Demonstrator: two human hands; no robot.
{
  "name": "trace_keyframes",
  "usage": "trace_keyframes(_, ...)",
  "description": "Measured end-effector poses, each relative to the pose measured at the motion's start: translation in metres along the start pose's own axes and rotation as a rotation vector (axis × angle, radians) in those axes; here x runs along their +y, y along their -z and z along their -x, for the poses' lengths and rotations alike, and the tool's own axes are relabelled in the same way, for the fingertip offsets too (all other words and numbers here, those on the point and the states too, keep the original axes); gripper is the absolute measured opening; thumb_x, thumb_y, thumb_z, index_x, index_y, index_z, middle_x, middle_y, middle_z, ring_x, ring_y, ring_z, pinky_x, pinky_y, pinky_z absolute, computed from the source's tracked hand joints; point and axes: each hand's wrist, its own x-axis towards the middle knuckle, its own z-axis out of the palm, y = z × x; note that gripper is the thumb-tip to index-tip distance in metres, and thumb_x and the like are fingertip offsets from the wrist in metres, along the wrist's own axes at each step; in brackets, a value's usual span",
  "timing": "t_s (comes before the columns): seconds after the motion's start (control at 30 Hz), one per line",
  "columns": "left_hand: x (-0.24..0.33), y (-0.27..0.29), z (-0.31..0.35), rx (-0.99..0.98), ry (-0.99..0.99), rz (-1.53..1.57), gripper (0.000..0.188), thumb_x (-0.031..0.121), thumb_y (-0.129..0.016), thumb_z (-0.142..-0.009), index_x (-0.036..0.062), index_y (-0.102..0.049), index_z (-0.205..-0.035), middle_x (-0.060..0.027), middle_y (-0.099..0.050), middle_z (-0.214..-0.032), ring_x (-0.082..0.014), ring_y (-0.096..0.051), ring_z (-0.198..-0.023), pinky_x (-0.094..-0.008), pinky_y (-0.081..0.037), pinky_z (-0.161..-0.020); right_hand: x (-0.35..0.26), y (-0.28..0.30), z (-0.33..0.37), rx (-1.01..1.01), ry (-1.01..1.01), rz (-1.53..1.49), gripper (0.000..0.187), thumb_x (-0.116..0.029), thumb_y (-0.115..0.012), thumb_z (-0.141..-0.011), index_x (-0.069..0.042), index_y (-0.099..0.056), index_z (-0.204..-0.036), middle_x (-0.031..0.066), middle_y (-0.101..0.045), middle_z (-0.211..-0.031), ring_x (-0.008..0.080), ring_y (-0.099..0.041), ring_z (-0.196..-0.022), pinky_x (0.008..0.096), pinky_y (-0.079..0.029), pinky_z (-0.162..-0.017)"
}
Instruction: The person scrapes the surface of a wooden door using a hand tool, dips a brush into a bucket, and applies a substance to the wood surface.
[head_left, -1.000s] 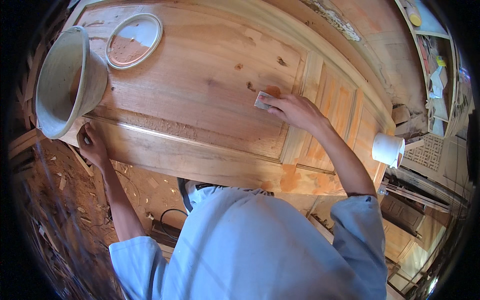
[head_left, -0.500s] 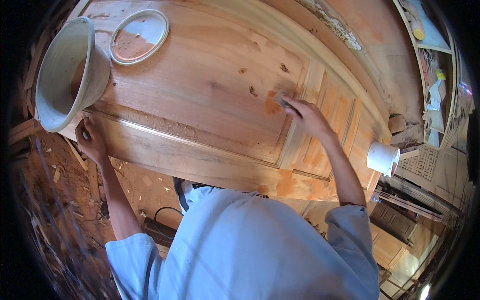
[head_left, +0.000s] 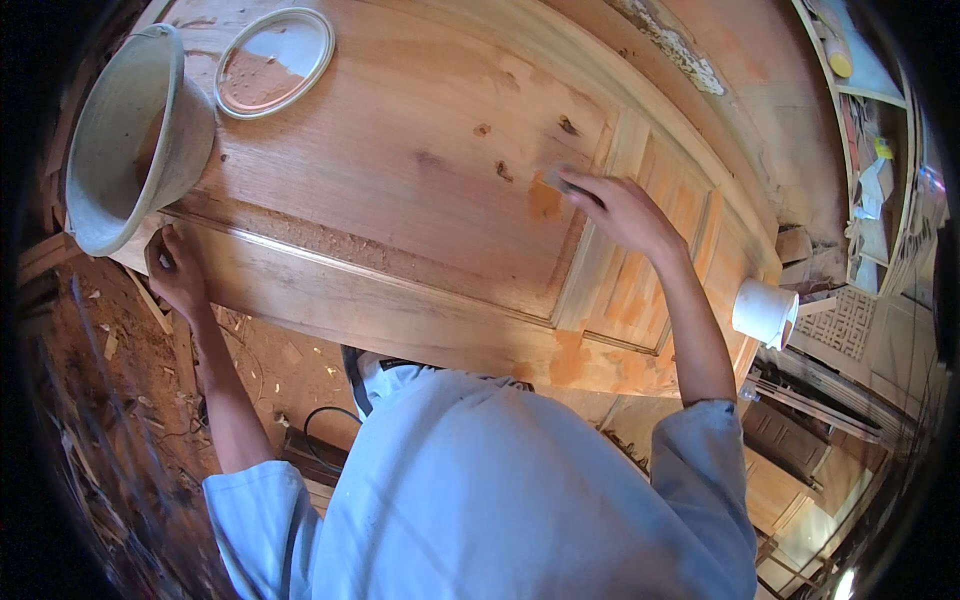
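A carved wooden door (head_left: 400, 230) lies flat in front of me. In my right hand (head_left: 630, 210) is a small flat grey scraper (head_left: 556, 178), its edge against the raised panel beside an orange filler patch (head_left: 545, 202). Dark knots show in the wood just left of that patch. My left hand (head_left: 178, 272) is at the door's near left edge, below a large grey bucket (head_left: 195, 150). Its fingers are curled toward the thumb, and whatever they grip is hidden.
Behind the bucket's right side lies a round lid (head_left: 275, 105) smeared with orange filler. A white tub (head_left: 765, 313) stands at the door's right end. Shelving (head_left: 870, 100) with odds and ends rises at far right. Wood scraps litter the dirt floor (head_left: 290, 370) at left.
My right hand and the scraper have shifted slightly up and left, leaving more of the orange patch in sight. The left hand stays at the door's edge.
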Motion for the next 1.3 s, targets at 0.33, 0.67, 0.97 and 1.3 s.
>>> trace_keyframes(0.33, 0.003, -0.001, -0.002, 0.042, -0.04, 0.02, 0.031, 0.024, -0.063, -0.101, -0.0053, -0.07, -0.106, -0.0142, -0.072, -0.093, -0.0226, -0.066, -0.085, -0.0352, -0.053, -0.078, 0.015, 0.001, -0.004, -0.189, -0.041, 0.294, 0.036, -0.027, -0.057, -0.102, -0.013, -0.062, -0.135, 0.0158, -0.071, -0.117, 0.0385, -0.067, -0.098, 0.0437, -0.053, -0.09)
trace_keyframes(0.67, 0.007, -0.004, 0.001, 0.025, 0.028, 0.156, 0.034, 0.027, -0.063, -0.101, -0.0048, -0.07, -0.109, -0.015, -0.071, -0.098, -0.0205, -0.065, -0.093, -0.0331, -0.051, -0.087, 0.025, -0.056, 0.059, 0.095, 0.062, -0.148, 0.04, -0.019, -0.063, -0.099, -0.012, -0.059, -0.139, 0.019, -0.067, -0.125, 0.0377, -0.067, -0.107, 0.0417, -0.054, -0.092)
trace_keyframes(0.97, 0.004, 0.003, 0.001, 0.004, 0.022, -0.015, 0.036, 0.031, -0.064, -0.1, -0.0033, -0.072, -0.106, -0.0135, -0.071, -0.096, -0.0206, -0.065, -0.086, -0.0329, -0.051, -0.079, -0.003, -0.136, 0.066, 0.383, -0.115, -0.115, 0.046, -0.022, -0.06, -0.101, -0.018, -0.051, -0.146, 0.0253, -0.066, -0.115, 0.0429, -0.068, -0.1, 0.0479, -0.057, -0.083)
trace_keyframes(1.3, 0.001, -0.002, -0.002, -0.018, -0.016, -0.047, 0.036, 0.03, -0.063, -0.101, -0.0044, -0.071, -0.107, -0.0138, -0.072, -0.097, -0.0217, -0.065, -0.088, -0.0343, -0.052, -0.08, -0.028, -0.042, 0.039, -0.121, -0.063, 0.214, 0.038, -0.027, -0.063, -0.099, -0.019, -0.062, -0.136, 0.0198, -0.07, -0.102, 0.0368, -0.069, -0.087, 0.043, -0.056, -0.076)
